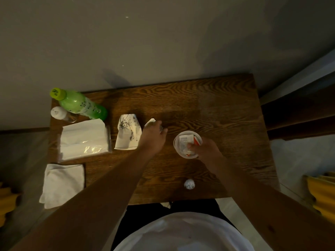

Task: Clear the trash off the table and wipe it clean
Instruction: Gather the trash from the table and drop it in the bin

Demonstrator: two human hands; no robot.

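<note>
Trash-gathering is under way: the left hand [154,134] pinches a white paper scrap [150,122] at table [226,109] centre, while the right hand [203,147] grips the wrapper-filled paper cup [186,142] toward three o'clock, so the scrap likely goes in next.

looks like a home room here: small wooden table [208,105] against a plain wall [145,42], tissue pack [85,140], green bottle [81,105], folded cloth [62,183].

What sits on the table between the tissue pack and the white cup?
In the head view, a crumpled printed paper bag and the left hand, closing on a white scrap, lie between tissue pack and cup.
</note>
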